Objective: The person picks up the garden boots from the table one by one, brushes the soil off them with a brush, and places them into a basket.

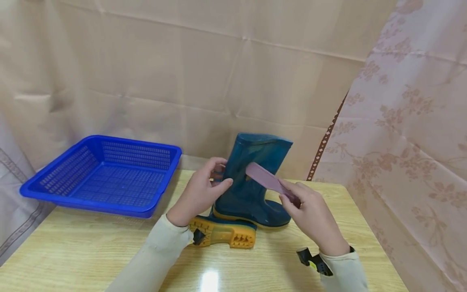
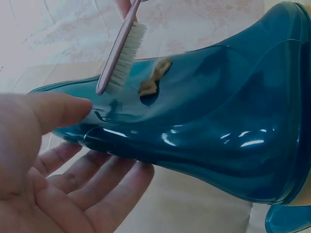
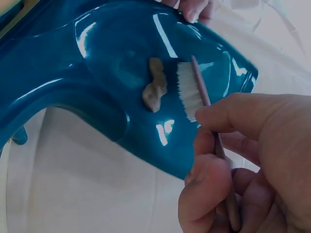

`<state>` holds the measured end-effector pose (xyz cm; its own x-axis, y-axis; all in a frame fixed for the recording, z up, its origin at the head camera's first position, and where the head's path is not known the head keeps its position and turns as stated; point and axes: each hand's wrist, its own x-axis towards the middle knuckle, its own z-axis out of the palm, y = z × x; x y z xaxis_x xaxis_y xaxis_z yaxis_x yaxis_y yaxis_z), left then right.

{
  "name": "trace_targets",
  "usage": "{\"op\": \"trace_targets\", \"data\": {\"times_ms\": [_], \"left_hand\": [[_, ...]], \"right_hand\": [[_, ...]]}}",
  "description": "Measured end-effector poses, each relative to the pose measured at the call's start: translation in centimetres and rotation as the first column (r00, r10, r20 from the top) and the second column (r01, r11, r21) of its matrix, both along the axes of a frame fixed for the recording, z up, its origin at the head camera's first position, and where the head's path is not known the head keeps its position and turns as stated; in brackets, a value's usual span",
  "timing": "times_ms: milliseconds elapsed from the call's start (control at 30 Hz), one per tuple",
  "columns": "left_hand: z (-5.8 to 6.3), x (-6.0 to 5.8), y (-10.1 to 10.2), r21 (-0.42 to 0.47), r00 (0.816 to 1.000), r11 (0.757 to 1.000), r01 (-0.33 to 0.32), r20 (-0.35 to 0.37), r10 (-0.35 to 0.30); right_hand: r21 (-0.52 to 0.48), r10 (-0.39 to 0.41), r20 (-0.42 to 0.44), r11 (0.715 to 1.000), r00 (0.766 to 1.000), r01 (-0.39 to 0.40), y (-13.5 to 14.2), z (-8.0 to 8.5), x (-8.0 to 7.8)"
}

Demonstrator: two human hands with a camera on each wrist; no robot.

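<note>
A dark teal rain boot (image 1: 251,182) stands upright on the table. A brown smear (image 2: 154,80) of what looks like mud marks its shaft. My left hand (image 1: 202,190) holds the shaft's back edge, thumb on the near side and fingers behind. In my right hand (image 1: 313,211) I grip a pinkish-purple scrub brush (image 1: 266,177) by its handle. Its white bristles (image 3: 188,90) face the boot beside the brown smear; whether they touch is hard to tell. Another boot (image 1: 242,237) lies on its side in front, yellow sole toward me, partly behind my left wrist.
A blue plastic basket (image 1: 146,209) with slotted walls sits at the table's left. Beige cloth (image 1: 219,81) hangs behind the wooden-topped table (image 1: 109,251), and a floral curtain (image 1: 412,134) hangs along the right side.
</note>
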<state>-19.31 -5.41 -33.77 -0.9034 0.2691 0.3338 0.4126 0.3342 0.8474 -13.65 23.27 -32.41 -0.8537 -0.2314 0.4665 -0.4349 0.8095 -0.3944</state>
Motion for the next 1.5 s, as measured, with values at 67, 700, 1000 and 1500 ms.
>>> {"op": "trace_targets", "data": {"times_ms": [67, 700, 1000, 1500], "left_hand": [[0.14, 0.02, -0.01, -0.017, 0.999, 1.000, -0.016, -0.033, 0.016], [0.92, 0.61, -0.02, -0.080, 0.993, 0.996, -0.032, -0.118, 0.023], [0.68, -0.05, -0.60, -0.075, 0.998, 0.996, -0.039, -0.055, 0.035], [0.25, 0.31, 0.28, -0.079, 0.998, 0.997, -0.005, -0.067, 0.000]], "right_hand": [[-0.001, -0.009, -0.005, 1.000, 1.000, 0.009, 0.02, -0.04, 0.07], [0.196, 0.129, -0.222, 0.977, 0.967, -0.085, -0.33, 0.07, -0.09], [0.196, -0.006, -0.013, 0.981, 1.000, 0.008, -0.16, 0.30, -0.07], [0.175, -0.005, -0.240, 0.983, 0.971, 0.049, -0.46, -0.23, 0.18]]}}
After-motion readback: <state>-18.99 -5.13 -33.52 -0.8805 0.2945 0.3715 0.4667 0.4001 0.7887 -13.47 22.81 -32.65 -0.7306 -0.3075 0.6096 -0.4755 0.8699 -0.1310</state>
